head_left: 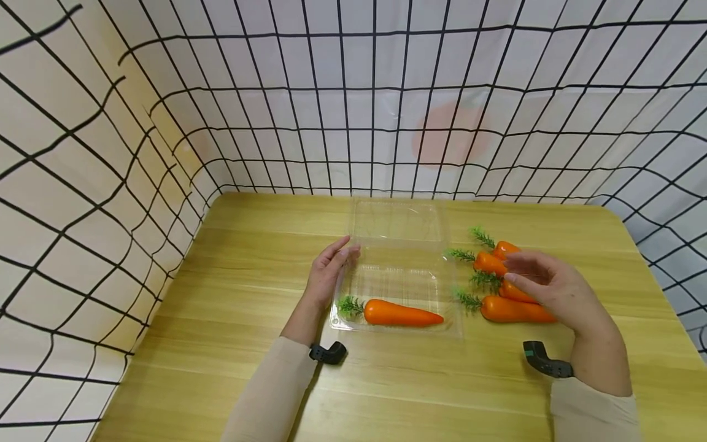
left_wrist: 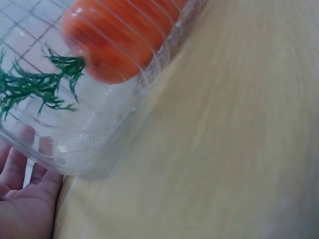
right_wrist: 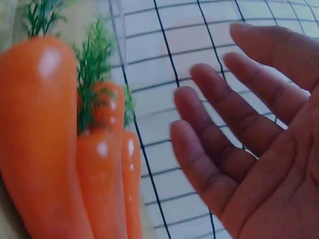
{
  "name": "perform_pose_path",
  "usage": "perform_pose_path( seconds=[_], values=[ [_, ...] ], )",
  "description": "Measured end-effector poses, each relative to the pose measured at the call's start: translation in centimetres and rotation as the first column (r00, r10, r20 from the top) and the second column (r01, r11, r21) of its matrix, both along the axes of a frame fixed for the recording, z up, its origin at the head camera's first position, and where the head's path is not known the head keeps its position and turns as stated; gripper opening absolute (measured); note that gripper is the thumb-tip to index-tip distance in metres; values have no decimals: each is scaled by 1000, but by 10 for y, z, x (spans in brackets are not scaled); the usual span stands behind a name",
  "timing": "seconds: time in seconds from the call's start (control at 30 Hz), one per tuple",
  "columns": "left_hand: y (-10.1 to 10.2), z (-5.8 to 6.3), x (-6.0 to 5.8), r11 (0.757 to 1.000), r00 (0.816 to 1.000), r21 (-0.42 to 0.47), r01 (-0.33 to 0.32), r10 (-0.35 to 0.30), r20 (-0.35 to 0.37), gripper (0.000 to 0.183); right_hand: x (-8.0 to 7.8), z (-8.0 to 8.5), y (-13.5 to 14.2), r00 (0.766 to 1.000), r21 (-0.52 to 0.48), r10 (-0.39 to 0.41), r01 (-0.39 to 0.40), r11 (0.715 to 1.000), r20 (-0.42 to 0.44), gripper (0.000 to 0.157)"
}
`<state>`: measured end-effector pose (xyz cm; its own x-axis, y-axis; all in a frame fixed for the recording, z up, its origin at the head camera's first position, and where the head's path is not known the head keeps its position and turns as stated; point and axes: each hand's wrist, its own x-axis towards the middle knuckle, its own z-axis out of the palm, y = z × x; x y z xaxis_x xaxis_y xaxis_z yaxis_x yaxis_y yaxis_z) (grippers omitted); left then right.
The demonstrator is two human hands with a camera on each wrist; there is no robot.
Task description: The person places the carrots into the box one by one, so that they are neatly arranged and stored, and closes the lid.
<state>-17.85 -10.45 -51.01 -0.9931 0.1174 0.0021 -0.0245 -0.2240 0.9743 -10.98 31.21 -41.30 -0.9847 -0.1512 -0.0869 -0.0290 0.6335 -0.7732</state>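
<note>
A clear plastic clamshell box [head_left: 394,279] lies with its lid folded back on the wooden table. One orange toy-like carrot [head_left: 402,313] with a green top rests along its near side; the left wrist view shows that carrot [left_wrist: 119,35] through the ribbed wall. My left hand [head_left: 327,270] touches the box's left edge, fingers fairly straight. Over several more carrots [head_left: 516,309] to the right hovers my right hand [head_left: 558,288]. In the right wrist view that hand [right_wrist: 254,134] has spread, slightly bent fingers with nothing in them, apart from the carrots [right_wrist: 40,134].
Black wire grid panels [head_left: 375,129] with pale sheeting behind them stand along the table's back and sides. The lid [head_left: 396,221] reaches toward the back panel. Bare wooden tabletop [head_left: 248,258] extends to the left of the box.
</note>
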Motion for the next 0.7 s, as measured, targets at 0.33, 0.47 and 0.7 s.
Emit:
perform_pose_path(
  seconds=[0.33, 0.47, 0.7],
  values=[
    [0, 1, -1, 1000, 1000, -17, 12, -12, -4, 46, 11, -6, 32, 977, 213, 33, -79, 974, 210, 49],
    [0, 1, 0, 1000, 1000, -4, 10, -10, 2, 45, 12, -12, 36, 967, 210, 56, -110, 972, 249, 48],
    [0, 1, 1, 1000, 1000, 2, 11, -11, 8, 44, 5, -22, 31, 961, 150, 107, -149, 978, 256, 47]
  ],
)
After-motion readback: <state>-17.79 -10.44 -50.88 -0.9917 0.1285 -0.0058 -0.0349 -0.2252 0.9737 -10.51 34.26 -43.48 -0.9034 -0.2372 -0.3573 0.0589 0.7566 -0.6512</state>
